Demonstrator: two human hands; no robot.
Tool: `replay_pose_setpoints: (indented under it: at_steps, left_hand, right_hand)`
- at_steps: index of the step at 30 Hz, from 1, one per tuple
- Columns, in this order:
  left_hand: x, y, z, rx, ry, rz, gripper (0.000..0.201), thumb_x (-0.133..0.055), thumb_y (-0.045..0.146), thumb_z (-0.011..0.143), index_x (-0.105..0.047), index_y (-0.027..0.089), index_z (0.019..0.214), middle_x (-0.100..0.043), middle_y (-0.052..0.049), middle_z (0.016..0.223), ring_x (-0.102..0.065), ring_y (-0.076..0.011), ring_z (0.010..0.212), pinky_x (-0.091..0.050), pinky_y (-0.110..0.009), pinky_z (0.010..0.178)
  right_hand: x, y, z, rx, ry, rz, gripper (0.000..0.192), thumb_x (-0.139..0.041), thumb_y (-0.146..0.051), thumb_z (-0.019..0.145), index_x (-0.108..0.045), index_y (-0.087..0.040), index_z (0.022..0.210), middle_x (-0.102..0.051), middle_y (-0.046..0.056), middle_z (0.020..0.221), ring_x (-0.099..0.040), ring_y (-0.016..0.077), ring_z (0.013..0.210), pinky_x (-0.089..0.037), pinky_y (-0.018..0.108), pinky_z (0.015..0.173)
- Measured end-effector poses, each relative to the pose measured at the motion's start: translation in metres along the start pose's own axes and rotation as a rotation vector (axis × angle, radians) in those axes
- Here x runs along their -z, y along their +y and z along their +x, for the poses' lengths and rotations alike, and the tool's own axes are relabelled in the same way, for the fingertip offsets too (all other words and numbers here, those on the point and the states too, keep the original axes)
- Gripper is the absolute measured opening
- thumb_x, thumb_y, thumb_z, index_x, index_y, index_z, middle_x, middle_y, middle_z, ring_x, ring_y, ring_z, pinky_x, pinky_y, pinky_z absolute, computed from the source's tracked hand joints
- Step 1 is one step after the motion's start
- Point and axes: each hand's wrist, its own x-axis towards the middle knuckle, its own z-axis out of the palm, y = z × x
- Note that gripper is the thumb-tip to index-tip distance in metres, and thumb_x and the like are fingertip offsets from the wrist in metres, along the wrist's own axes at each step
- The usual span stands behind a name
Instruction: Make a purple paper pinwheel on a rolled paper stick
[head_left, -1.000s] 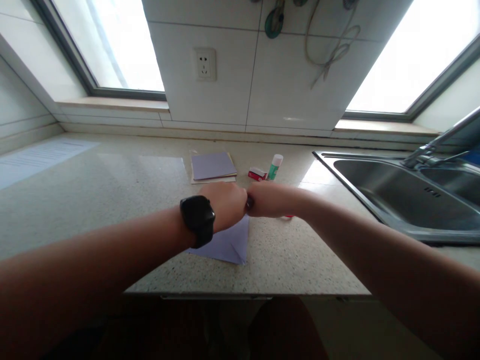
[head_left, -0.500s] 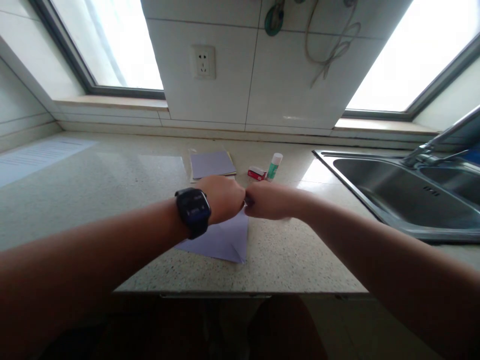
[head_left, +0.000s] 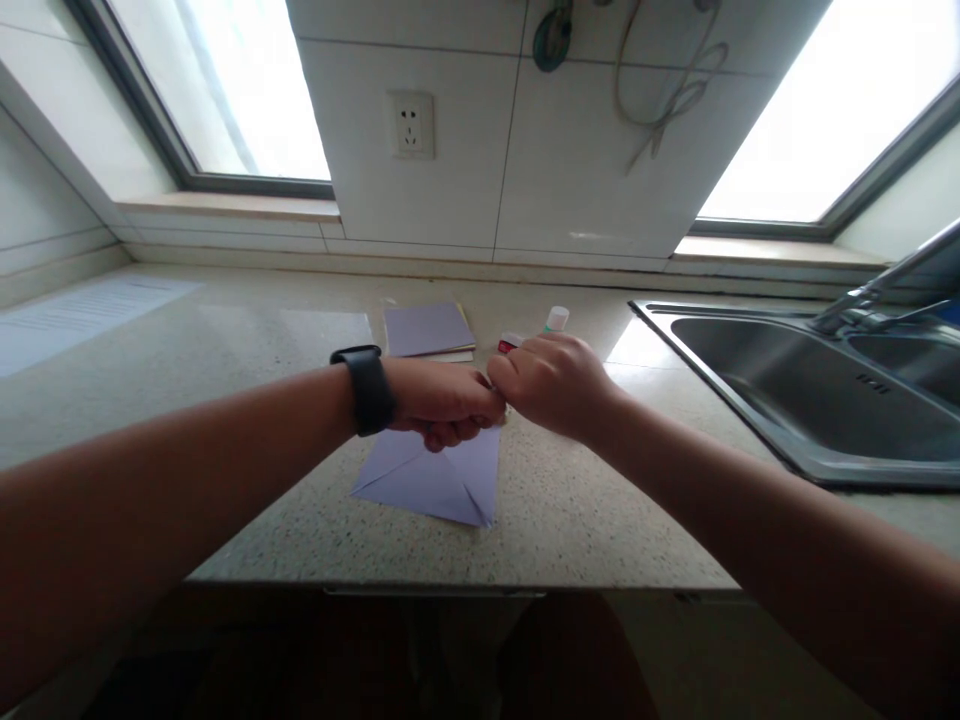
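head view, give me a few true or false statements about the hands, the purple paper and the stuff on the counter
1. The left hand and the right hand meet over the far edge of the folded purple paper. True.
2. A black watch sits on the right wrist. False: it is on the left wrist.
3. The folded purple paper hangs over the sink. False: it lies flat on the counter, left of the sink.
4. A stack of purple sheets lies beyond the hands, toward the wall. True.
5. The glue stick stands left of the stack. False: it stands to its right, just behind the right hand.
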Motion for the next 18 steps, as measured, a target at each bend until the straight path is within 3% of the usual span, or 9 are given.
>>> replay_pose_setpoints:
  at_steps: [3, 7, 12, 15, 18]
  left_hand:
    - [-0.003, 0.001, 0.003, -0.003, 0.059, 0.027, 0.034, -0.041, 0.033, 0.093, -0.046, 0.022, 0.061, -0.052, 0.000, 0.055, -0.045, -0.0123, 0.045, -0.044, -0.025, 0.045]
    - [-0.010, -0.002, 0.011, -0.012, 0.236, 0.226, 0.028, -0.051, 0.029, 0.092, -0.067, 0.017, 0.073, -0.071, -0.008, 0.075, -0.065, -0.0191, 0.068, -0.049, -0.030, 0.063]
    - [-0.019, -0.004, 0.009, 0.089, 0.459, 0.463, 0.031, -0.045, 0.014, 0.092, -0.074, 0.009, 0.087, -0.074, -0.022, 0.086, -0.072, -0.0328, 0.084, -0.048, -0.041, 0.070]
    - [-0.021, -0.001, 0.005, 0.113, 0.498, 0.492, 0.033, -0.041, 0.010, 0.093, -0.074, 0.007, 0.092, -0.074, -0.023, 0.088, -0.072, -0.0341, 0.086, -0.048, -0.042, 0.070]
    - [-0.018, -0.002, 0.006, 0.113, 0.433, 0.422, 0.027, -0.049, 0.019, 0.090, -0.073, 0.010, 0.081, -0.073, -0.019, 0.079, -0.071, -0.0288, 0.074, -0.049, -0.037, 0.062]
  right_hand:
    - [0.008, -0.004, 0.002, -0.007, -0.007, 0.004, 0.038, -0.035, -0.008, 0.097, -0.072, -0.015, 0.091, -0.073, 0.013, 0.079, -0.060, 0.0222, 0.071, -0.028, 0.036, 0.063]
    - [0.011, -0.010, 0.011, -0.164, -0.311, 0.240, 0.027, -0.048, -0.009, 0.090, -0.074, -0.010, 0.090, -0.072, 0.016, 0.080, -0.060, 0.0195, 0.066, -0.031, 0.032, 0.058]
    - [0.005, -0.002, 0.022, -0.110, -0.558, 0.448, 0.016, -0.063, -0.024, 0.082, -0.074, -0.014, 0.073, -0.068, 0.006, 0.063, -0.054, 0.0118, 0.050, -0.036, 0.026, 0.049]
    - [0.002, 0.001, 0.022, -0.099, -0.563, 0.458, 0.017, -0.064, -0.026, 0.082, -0.073, -0.015, 0.073, -0.068, 0.004, 0.062, -0.053, 0.0106, 0.048, -0.036, 0.025, 0.048]
    - [-0.001, -0.003, 0.019, -0.123, -0.431, 0.353, 0.014, -0.062, -0.018, 0.083, -0.074, -0.012, 0.078, -0.071, 0.011, 0.073, -0.058, 0.0153, 0.059, -0.036, 0.029, 0.054]
